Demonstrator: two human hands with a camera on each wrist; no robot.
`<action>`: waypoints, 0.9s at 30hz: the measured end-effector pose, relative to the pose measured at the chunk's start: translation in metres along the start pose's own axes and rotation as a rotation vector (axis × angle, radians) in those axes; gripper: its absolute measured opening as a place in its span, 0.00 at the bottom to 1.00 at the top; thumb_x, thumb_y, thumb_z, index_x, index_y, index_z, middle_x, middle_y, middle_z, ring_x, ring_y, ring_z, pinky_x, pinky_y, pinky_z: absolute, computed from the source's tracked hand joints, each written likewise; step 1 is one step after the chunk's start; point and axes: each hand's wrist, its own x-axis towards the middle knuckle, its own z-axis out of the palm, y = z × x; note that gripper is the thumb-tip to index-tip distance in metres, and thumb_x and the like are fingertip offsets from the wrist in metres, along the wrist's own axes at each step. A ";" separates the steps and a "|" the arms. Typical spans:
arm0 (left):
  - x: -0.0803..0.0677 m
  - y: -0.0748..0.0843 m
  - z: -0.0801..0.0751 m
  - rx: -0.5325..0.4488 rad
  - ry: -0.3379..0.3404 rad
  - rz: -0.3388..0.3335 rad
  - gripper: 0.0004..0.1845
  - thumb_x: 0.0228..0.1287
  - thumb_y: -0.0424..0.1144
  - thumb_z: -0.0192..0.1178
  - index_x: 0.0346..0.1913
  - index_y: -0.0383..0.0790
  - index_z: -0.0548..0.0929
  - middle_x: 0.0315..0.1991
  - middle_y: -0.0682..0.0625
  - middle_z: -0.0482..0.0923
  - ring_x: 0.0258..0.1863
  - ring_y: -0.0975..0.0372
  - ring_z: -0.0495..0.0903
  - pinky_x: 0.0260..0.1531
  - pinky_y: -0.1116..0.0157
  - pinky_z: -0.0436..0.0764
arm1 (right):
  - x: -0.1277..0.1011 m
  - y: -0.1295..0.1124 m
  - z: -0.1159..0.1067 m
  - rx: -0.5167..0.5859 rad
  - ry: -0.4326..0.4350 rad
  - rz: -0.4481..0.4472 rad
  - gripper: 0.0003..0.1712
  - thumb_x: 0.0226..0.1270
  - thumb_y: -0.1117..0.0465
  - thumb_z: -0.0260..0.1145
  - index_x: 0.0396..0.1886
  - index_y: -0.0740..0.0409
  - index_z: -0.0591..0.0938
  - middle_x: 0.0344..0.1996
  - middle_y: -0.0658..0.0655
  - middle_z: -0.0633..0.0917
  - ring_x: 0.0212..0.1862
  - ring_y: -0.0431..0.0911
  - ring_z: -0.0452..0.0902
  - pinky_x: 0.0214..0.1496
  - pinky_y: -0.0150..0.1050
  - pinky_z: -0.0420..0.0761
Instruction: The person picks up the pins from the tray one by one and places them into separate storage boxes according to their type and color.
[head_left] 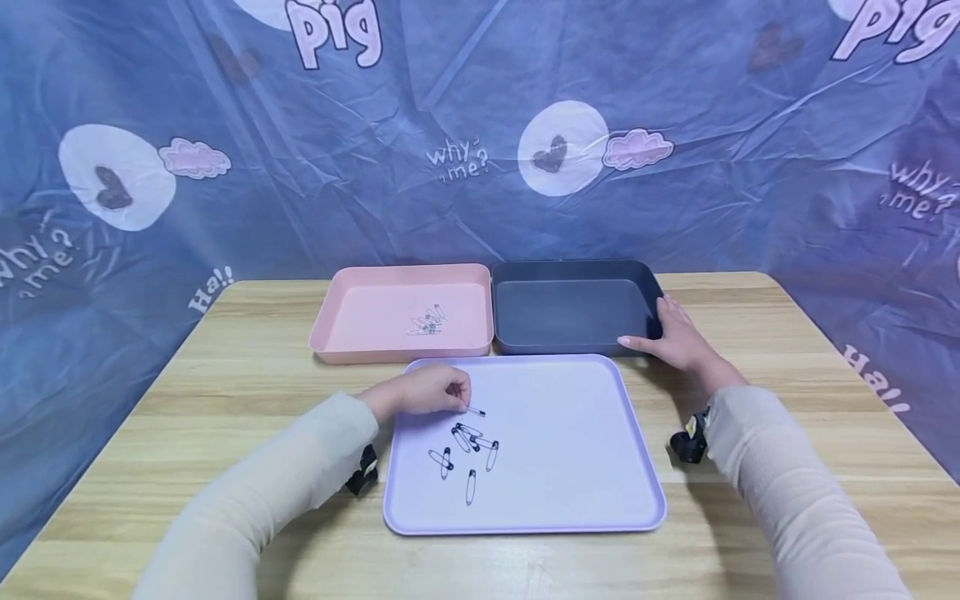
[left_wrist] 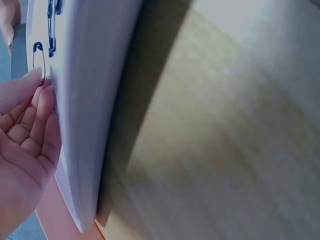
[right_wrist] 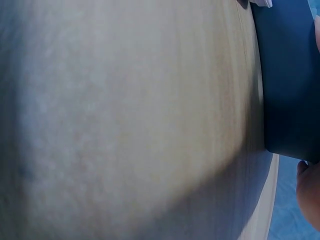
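Note:
My left hand (head_left: 435, 389) is over the left part of the lavender tray (head_left: 570, 442). Between thumb and forefinger it pinches a black-headed safety pin (left_wrist: 39, 60), its dark head pointing away from the fingers. Below that hand several more black-headed safety pins (head_left: 471, 487) lie loose on the tray, some overlapping. At the right end of the dark grey tray (head_left: 570, 312) rests my right hand (head_left: 681, 340), thumb by the front rim and the other fingers along the right side. In the right wrist view only bits of this hand show at the edge.
Left of the dark tray stands a pink tray (head_left: 375, 312) with a small heap of silvery safety pins (head_left: 429, 321) in it. Both are at the back of the wooden table (head_left: 247, 392). A blue printed cloth (head_left: 480, 67) hangs behind.

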 end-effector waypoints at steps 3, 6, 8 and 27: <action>0.001 -0.002 -0.001 -0.013 0.017 -0.010 0.05 0.53 0.35 0.58 0.24 0.46 0.75 0.23 0.60 0.74 0.26 0.69 0.72 0.33 0.71 0.72 | 0.001 0.001 0.001 -0.001 0.006 -0.002 0.60 0.51 0.40 0.59 0.61 0.78 0.37 0.60 0.77 0.39 0.62 0.65 0.31 0.61 0.55 0.38; 0.003 -0.001 -0.004 -0.056 0.028 -0.028 0.04 0.53 0.35 0.58 0.24 0.45 0.75 0.22 0.58 0.74 0.24 0.67 0.72 0.31 0.71 0.72 | 0.001 0.002 0.001 -0.002 0.007 -0.003 0.60 0.51 0.40 0.59 0.61 0.78 0.37 0.60 0.77 0.39 0.62 0.65 0.31 0.61 0.56 0.38; 0.004 0.000 -0.006 -0.105 0.036 -0.041 0.04 0.53 0.34 0.58 0.25 0.43 0.76 0.22 0.56 0.75 0.22 0.66 0.73 0.28 0.70 0.73 | 0.001 0.002 0.001 -0.002 0.007 -0.002 0.60 0.51 0.40 0.59 0.61 0.78 0.37 0.60 0.77 0.39 0.62 0.65 0.31 0.61 0.56 0.38; 0.050 0.016 -0.027 -0.339 0.210 -0.029 0.01 0.53 0.32 0.58 0.30 0.37 0.78 0.25 0.52 0.77 0.29 0.61 0.76 0.34 0.69 0.73 | 0.002 0.002 0.001 -0.019 -0.008 -0.004 0.60 0.52 0.39 0.58 0.60 0.78 0.37 0.60 0.77 0.38 0.62 0.65 0.30 0.62 0.55 0.37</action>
